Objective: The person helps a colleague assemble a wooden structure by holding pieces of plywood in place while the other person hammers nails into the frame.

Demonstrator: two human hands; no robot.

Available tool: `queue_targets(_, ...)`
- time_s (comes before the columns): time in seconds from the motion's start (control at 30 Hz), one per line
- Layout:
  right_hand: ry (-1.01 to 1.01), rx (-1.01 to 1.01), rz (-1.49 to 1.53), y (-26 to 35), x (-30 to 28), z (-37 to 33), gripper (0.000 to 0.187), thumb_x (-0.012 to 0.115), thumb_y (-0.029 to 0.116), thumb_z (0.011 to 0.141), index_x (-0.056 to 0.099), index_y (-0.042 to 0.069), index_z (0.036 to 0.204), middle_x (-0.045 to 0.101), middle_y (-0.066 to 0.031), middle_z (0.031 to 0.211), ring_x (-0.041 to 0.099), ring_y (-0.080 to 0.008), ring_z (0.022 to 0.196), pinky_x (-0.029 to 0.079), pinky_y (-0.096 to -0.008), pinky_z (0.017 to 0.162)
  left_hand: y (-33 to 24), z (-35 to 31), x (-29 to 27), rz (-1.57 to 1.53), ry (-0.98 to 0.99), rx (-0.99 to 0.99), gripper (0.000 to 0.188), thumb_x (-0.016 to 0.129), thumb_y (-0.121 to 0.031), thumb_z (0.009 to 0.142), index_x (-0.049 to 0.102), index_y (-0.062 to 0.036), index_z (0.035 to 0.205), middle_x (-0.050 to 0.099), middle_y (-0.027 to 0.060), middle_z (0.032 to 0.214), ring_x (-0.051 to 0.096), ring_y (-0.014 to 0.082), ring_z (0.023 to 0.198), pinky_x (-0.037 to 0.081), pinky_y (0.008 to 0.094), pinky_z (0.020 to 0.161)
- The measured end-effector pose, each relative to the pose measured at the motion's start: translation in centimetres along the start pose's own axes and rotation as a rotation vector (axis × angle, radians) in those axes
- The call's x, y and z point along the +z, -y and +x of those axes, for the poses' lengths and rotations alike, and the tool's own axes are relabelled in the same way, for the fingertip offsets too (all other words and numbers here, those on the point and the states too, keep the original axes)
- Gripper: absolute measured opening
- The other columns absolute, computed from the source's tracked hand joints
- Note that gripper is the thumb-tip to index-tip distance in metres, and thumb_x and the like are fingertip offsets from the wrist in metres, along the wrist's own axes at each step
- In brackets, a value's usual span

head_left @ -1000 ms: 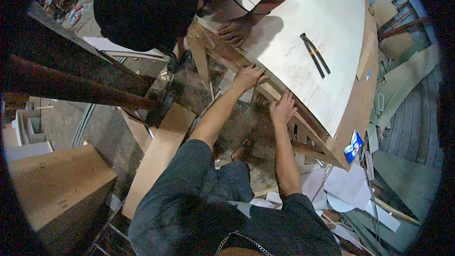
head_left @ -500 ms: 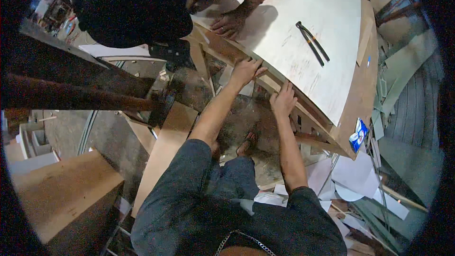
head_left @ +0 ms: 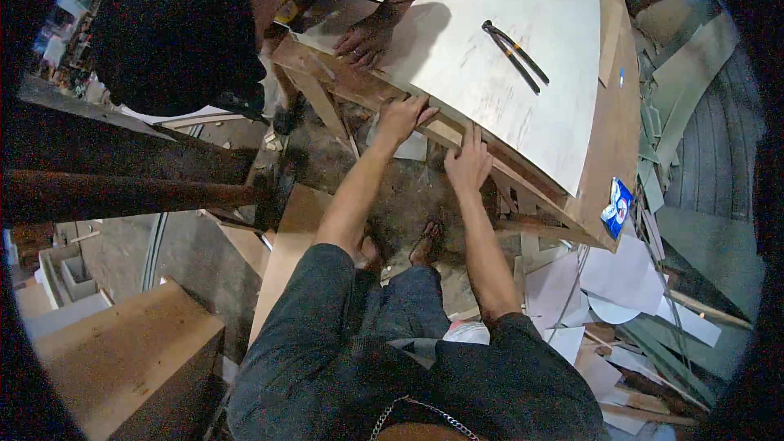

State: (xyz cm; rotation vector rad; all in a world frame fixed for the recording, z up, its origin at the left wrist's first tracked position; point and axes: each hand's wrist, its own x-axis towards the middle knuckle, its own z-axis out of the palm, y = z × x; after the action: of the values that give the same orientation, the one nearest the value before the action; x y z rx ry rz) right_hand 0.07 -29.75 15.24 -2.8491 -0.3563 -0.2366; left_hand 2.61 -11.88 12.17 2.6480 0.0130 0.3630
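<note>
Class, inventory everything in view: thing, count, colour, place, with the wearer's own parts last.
Table: one, brown, upper centre-right
Panel: one, white, on table
Pincers: one pair, black and orange, on panel
Packet: one, blue and white, table's near right corner
Scraps: many, mostly white, lower right
Sheets: several, greenish, right
Box: one, brown, lower left
Board: one, tan, centre-left
Bar: one, dark brown, left
Co-worker: one, dark-clad, upper left
Chain: one, silver, bottom centre
Left hand: one, bare, at table edge
Right hand: one, bare, at table edge
</note>
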Motion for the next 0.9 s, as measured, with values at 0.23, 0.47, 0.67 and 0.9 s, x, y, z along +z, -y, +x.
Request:
queue_targets(0.23, 0.059, -0.023, -0.032, -1.9, -0.5, -0.5, 0.068, 0.054, 0.013, 0.072, 0.033, 0.008, 0.136, 0.034, -0.0149, 0.139, 0.053, -0.0283, 0.099, 0.039, -0.0418, 0.081, -0.1, 0.7, -0.3, 0.016, 0.067, 0.221, 0.043, 0.046, -0.044, 0.088, 0.052, -0.0077, 0.111, 0.062, 0.0143, 0.092, 0.062, 0.0336, 0.076, 0.051, 0.0433, 0.063)
queue_targets(0.47, 0.206, 0.009, 0.023, 0.7, -1.1, 0.1, 0.071, 0.056, 0.013, 0.074, 0.028, 0.011, 0.139, 0.033, -0.0126, 0.14, 0.054, -0.0311, 0.101, 0.036, -0.0478, 0.091, 4.7, 0.8, 3.3, 0.031, -0.119, 0.32, 0.03, 0.053, -0.036, 0.086, 0.057, -0.0086, 0.097, 0.062, 0.011, 0.081, 0.062, 0.0299, 0.066, 0.051, 0.0397, 0.056)
queue_targets(0.67, 0.238, 0.018, -0.005, -0.4, -1.4, -0.1, 0.074, 0.054, 0.014, 0.072, 0.024, 0.011, 0.14, 0.027, -0.0092, 0.144, 0.054, -0.0316, 0.104, 0.036, -0.0499, 0.091, 2.3, 1.1, 2.1, -0.067, -0.147, 0.182, 0.024, 0.057, -0.034, 0.084, 0.06, -0.011, 0.091, 0.062, 0.0088, 0.071, 0.06, 0.0253, 0.057, 0.048, 0.0372, 0.049)
queue_targets(0.9, 0.253, 0.059, 0.039, -1.4, -0.7, -0.6, 0.071, 0.054, 0.013, 0.073, 0.027, 0.01, 0.138, 0.027, -0.0092, 0.144, 0.054, -0.03, 0.105, 0.035, -0.0522, 0.094, 0.0, -4.5, -0.5, -0.232, -0.534, 0.18, 0.012, 0.069, -0.014, 0.076, 0.064, -0.0055, 0.083, 0.061, 0.0048, 0.061, 0.058, 0.0129, 0.051, 0.045, 0.0269, 0.044)
